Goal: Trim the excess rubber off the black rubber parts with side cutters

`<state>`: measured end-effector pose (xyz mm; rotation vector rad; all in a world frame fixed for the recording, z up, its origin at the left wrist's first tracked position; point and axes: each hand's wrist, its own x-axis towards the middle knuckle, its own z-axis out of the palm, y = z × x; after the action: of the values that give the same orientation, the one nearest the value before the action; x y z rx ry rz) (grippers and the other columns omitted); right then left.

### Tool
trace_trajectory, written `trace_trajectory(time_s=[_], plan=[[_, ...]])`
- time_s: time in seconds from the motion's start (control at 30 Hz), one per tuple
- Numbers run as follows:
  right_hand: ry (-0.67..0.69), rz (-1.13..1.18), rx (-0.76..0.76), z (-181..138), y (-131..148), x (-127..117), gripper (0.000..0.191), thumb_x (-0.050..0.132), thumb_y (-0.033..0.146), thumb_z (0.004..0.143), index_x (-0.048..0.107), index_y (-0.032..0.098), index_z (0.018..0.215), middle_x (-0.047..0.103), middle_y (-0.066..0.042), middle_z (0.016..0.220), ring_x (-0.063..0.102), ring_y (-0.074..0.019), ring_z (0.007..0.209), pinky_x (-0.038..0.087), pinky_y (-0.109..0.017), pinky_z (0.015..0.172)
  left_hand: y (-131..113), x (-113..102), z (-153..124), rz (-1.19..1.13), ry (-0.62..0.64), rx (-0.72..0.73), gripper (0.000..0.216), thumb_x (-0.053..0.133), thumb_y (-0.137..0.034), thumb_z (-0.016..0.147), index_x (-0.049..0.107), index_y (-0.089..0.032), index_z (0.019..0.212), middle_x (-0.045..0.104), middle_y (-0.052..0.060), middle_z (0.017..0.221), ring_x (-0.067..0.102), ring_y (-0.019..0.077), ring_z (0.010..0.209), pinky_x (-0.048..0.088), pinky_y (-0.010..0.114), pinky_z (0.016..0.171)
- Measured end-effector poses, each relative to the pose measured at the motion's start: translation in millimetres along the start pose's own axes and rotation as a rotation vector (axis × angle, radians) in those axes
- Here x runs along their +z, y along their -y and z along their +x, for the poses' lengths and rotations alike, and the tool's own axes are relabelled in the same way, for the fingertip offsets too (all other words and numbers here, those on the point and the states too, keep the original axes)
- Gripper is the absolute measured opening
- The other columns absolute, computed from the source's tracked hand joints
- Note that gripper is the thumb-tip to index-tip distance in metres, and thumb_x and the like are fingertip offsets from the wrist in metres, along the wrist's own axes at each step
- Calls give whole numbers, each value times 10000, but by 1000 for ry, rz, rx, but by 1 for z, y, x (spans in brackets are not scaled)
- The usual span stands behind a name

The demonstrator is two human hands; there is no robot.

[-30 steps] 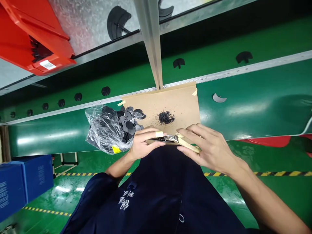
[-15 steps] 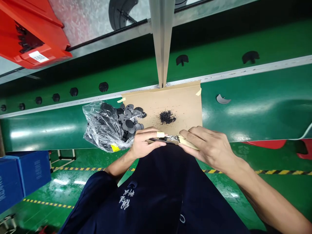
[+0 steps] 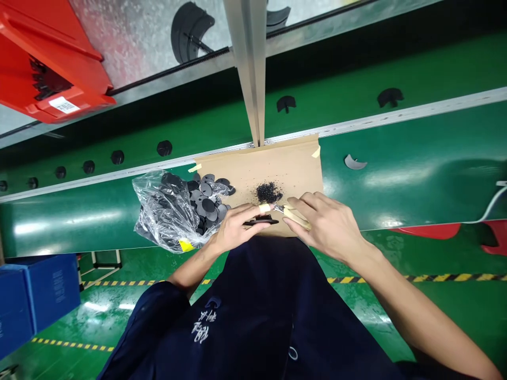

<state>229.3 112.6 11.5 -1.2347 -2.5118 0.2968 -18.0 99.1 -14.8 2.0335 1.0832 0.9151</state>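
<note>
Pinched between the thumb and fingers of my left hand (image 3: 236, 227) is a thin black plastic disc (image 3: 264, 221), seen nearly edge-on. A pale wrap circles one of that hand's fingers. My right hand (image 3: 327, 221) is closed round the cream handles of a pair of nippers (image 3: 295, 215), whose metal jaws point left toward the disc's upper side. Whether the jaws touch the disc I cannot tell. Just beyond the hands, a heap of small black scraps (image 3: 269, 192) lies on a brown cardboard sheet (image 3: 293, 163) taped to the green bench.
A clear plastic bag (image 3: 162, 211) spills black discs (image 3: 208, 206) left of the hands. A metal post (image 3: 253, 79) rises behind the cardboard. Black parts lie along the green belt (image 3: 328, 79); a grey crescent piece (image 3: 355, 162) sits at right. A red bin (image 3: 87, 100) stands at upper left.
Both hands have shifted slightly away from the body, toward the scraps. The nippers' jaws have moved a little up and left, and the disc sits slightly higher. The camera view has shifted slightly.
</note>
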Motion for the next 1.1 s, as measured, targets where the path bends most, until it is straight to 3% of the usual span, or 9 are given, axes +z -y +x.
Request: trace_trajectory(time_s=[0.47,0.53,0.63,0.7,0.77,0.83,0.97,1.1], plan=[[13,-38,59,-3,-4,0,332,535,400,1020,689,143,1162,718,-118,985,648,-253,874,488,-356,726,10,6,2,28,-15,6,400,693,-342,968,688,-188,1337,772,81,970,718,152,863,607,282,835],[-10,46,98,-4,-3,1,334,555,420,1013,684,152,1166,721,-119,996,661,-260,882,502,-359,730,9,6,1,35,-78,-25,377,726,-361,943,724,-194,1281,782,87,967,708,174,897,606,311,847],[-57,352,163,-5,4,7,354,646,459,967,651,173,1176,724,-106,1043,682,-247,893,531,-342,743,5,9,-1,-49,-227,-141,311,755,-400,916,770,-184,1140,789,86,953,712,181,895,604,304,821],[-96,568,187,-3,11,12,332,692,413,943,623,187,1176,726,-80,1035,684,-218,855,539,-320,737,1,13,-3,-178,-313,-196,308,747,-423,921,755,-166,1091,785,79,950,735,167,867,605,274,795],[-154,645,178,-1,18,15,228,651,298,963,609,200,1165,725,-52,985,668,-190,799,527,-304,713,-3,15,-5,-263,-340,-176,319,749,-422,921,719,-159,1099,781,72,968,753,161,873,609,258,796],[-216,533,98,1,24,12,162,565,188,988,621,195,1141,720,-49,933,640,-180,769,497,-305,695,-6,12,-5,-200,-278,-101,285,733,-374,940,695,-165,1130,776,68,984,752,160,890,609,265,815],[-242,73,-217,4,35,-4,208,491,86,1006,672,165,1070,719,-65,882,565,-177,748,402,-323,652,-13,-6,-2,206,-26,111,249,546,-286,1039,698,-152,1184,754,101,999,706,198,924,589,337,838],[-234,-25,-348,4,47,-13,208,495,97,1023,694,156,1042,726,-65,885,553,-171,762,382,-321,655,-22,-17,0,412,86,208,255,501,-254,1050,704,-156,1169,730,141,1171,661,238,1038,556,377,864]])
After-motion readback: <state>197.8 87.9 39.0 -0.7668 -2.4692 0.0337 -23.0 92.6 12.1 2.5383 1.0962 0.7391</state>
